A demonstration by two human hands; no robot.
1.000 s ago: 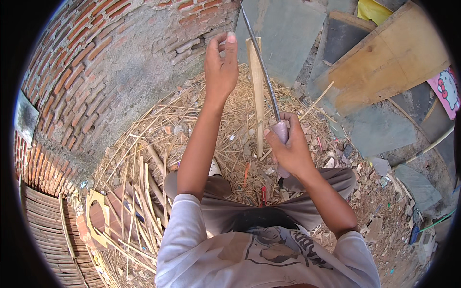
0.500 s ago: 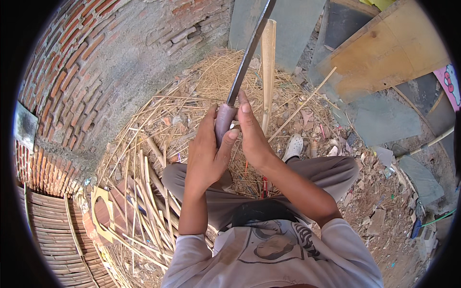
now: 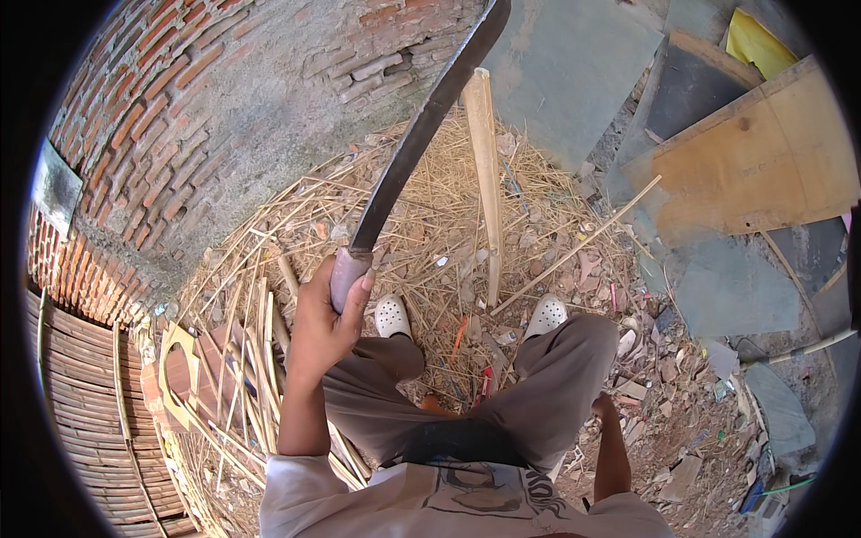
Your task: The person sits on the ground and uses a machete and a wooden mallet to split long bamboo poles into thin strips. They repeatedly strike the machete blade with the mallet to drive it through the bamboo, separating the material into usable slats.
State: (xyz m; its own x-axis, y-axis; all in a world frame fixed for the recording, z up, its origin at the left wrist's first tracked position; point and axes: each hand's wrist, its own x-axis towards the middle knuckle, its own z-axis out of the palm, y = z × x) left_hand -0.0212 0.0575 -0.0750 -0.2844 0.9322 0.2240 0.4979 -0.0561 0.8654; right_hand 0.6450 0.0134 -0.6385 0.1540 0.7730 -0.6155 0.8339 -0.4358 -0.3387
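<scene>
We find the left hand closed around the pale mauve, cylindrical handle of a long, curved, dark-steel machete, raised ahead of the body. The right hand is mostly hidden beside the grey-brown trousered right knee, well apart from the left; we cannot tell whether it grips anything. In our judgement, control calls for a full-fist hold, with the edge turned from knees and white perforated clogs. Beyond the clogs, we note a long, pale wooden stake; contact with the blade cannot be confirmed. A red-brick wall bounds the left, flat grey sheets the right; we judge the room widest above the yellow straw litter.
</scene>
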